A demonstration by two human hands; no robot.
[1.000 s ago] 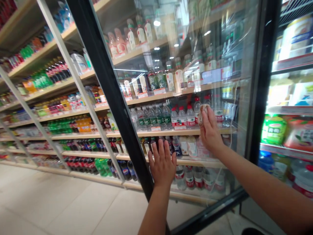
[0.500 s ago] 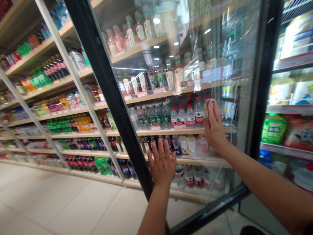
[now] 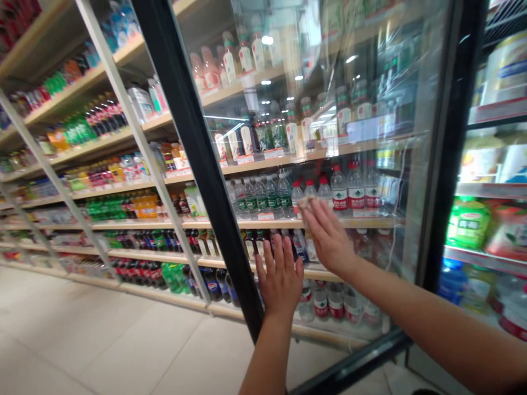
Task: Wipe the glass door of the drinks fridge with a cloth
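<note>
My left hand (image 3: 280, 277) lies flat with fingers stretched out against the glass door (image 3: 370, 99) of a drinks cooler, close to its black frame (image 3: 197, 148). My right hand (image 3: 327, 236) presses a small pale cloth (image 3: 305, 203) against the glass, up and to the right of the left hand. Only a crumpled edge of the cloth shows past the fingertips. Through the glass I see shelves of water bottles (image 3: 340, 189) with red caps and other drinks.
The open door swings out over a light tiled floor (image 3: 102, 345). Long wooden shelves (image 3: 123, 192) full of soda and juice bottles run away to the left. At the right, cooler shelves hold a green jug (image 3: 467, 222) and other packaged goods.
My right hand slid the cloth left and down across the glass, ending nearer the left hand. The left hand stayed flat in place. The view shifted slightly.
</note>
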